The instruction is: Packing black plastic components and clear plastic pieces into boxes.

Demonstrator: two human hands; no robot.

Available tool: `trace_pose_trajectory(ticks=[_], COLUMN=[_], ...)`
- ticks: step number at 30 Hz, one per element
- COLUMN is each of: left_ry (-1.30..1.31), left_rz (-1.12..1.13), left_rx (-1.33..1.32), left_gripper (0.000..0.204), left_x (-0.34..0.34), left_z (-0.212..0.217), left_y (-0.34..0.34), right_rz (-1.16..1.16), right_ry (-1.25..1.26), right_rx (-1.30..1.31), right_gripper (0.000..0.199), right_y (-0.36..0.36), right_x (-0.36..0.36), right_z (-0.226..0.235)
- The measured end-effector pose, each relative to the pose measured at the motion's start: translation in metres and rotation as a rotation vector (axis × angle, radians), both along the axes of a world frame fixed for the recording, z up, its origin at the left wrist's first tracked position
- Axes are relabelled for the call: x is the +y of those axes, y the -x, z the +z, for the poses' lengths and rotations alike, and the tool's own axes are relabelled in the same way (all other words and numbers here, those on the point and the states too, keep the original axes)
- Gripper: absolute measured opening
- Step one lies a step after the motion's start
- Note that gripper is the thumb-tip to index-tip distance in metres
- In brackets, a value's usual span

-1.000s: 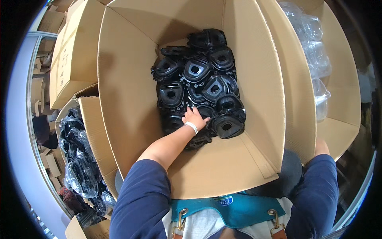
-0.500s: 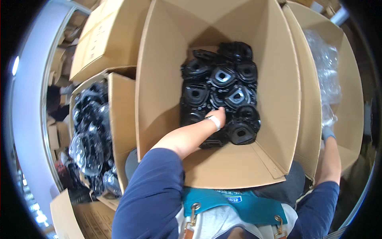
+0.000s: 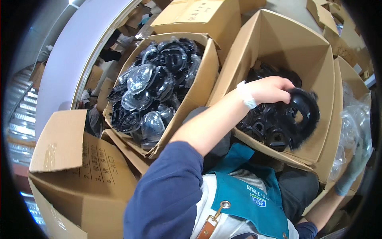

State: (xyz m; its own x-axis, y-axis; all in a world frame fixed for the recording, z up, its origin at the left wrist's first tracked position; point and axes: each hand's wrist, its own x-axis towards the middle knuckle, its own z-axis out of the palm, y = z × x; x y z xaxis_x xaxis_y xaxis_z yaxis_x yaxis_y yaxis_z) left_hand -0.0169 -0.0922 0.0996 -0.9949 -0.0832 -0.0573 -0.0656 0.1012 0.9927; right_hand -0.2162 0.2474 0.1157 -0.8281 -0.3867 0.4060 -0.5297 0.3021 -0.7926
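My left hand, with a white band at the wrist, is closed on the edge of a glossy black moulded plastic tray with an opening in it. The tray is tilted above the middle carton, where several similar black trays lie stacked. On the far right my right hand, in a grey glove, is closed round a clear plastic cover in the right carton. Its fingers are partly blurred behind the clear plastic.
On the left, a carton is full of black trays with clear domed covers. An open-flapped carton stands at the lower left. A closed carton sits behind, and a pale panel runs along the left.
My left hand has lifted a black tray from the stack. The view has swung left, so the left carton shows more fully. My right hand has come up with a clear cover.
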Motion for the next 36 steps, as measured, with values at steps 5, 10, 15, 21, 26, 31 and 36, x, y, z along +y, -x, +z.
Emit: trace_pose_trajectory(ticks=[5,10,15,21,26,31,36], left_ry=[-1.341,-1.217,-1.219,-1.219,-1.143,-0.859,0.766], left_rz=[0.048,-0.105,0.377,0.068,0.37,0.431,1.149], left_rx=[0.331,0.628,0.702,0.408,0.183,0.056,0.729], left_gripper=[0.019,0.028,0.03,0.02,0.021,0.015,0.019], left_x=[0.065,0.045,0.003,0.025,0.063,0.07,0.043], left_z=[0.006,-0.045,-0.092,-0.073,-0.001,0.004,-0.037], left_y=[-0.091,-0.083,-0.064,-0.055,-0.05,-0.008,-0.009], right_rz=[0.189,0.615,0.973,0.934,0.686,0.81,0.562], right_ry=[0.944,0.548,-0.279,0.609,0.521,0.597,0.259], right_rx=[-0.965,-0.496,0.159,-1.176,-0.755,-0.825,-0.241], right_gripper=[0.048,0.059,0.083,0.064,0.044,0.054,0.06], right_y=[-0.084,-0.131,-0.16,-0.192,-0.174,-0.16,-0.139], right_x=[-0.051,-0.1,-0.128,-0.156,-0.159,-0.146,-0.134], right_z=[-0.075,-0.071,-0.027,-0.069,-0.079,-0.082,-0.044])
